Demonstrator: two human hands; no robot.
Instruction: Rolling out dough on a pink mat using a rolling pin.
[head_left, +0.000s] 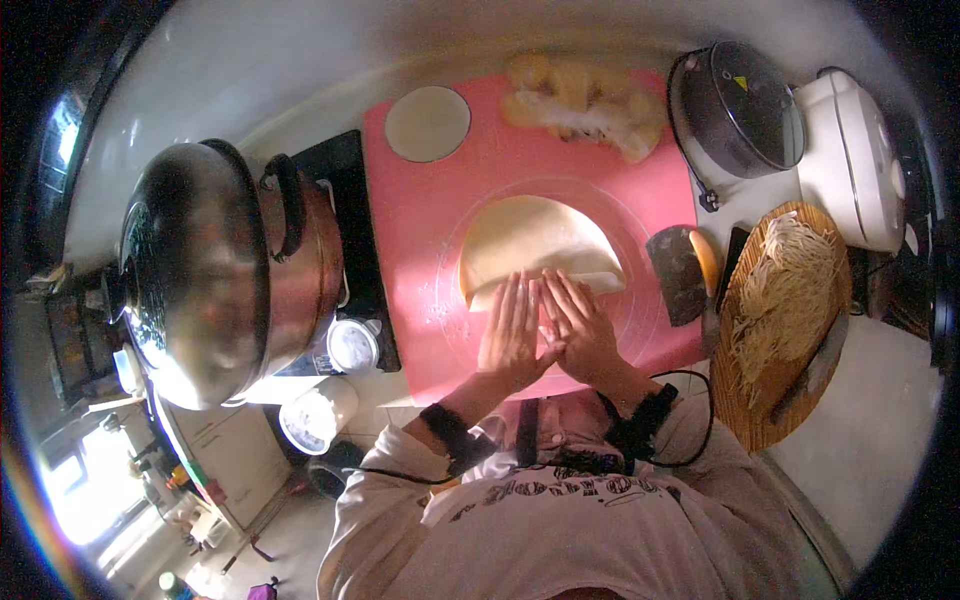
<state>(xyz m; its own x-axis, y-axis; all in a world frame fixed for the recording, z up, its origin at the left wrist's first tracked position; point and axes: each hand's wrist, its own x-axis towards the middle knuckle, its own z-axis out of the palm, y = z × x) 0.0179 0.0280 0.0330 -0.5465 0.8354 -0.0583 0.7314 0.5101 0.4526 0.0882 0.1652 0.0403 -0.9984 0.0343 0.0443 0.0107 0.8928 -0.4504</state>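
Observation:
A round sheet of dough lies on a pink silicone mat, its near edge folded or rolled over towards the middle. My left hand rests flat with fingertips on that near edge. Beside it my right hand lies in the same way, the thumbs meeting between the two. Whether something is inside the roll under my fingers is hidden. A dough scraper with an orange handle sits on the mat right of the dough. Both wrists wear black bands with cables.
Left stands a large lidded steel pot; near it are a white tub and a small container. A pale disc and floured yellowish pieces lie at the mat's far side. Right: noodles on a wooden board, a dark pan, a white appliance.

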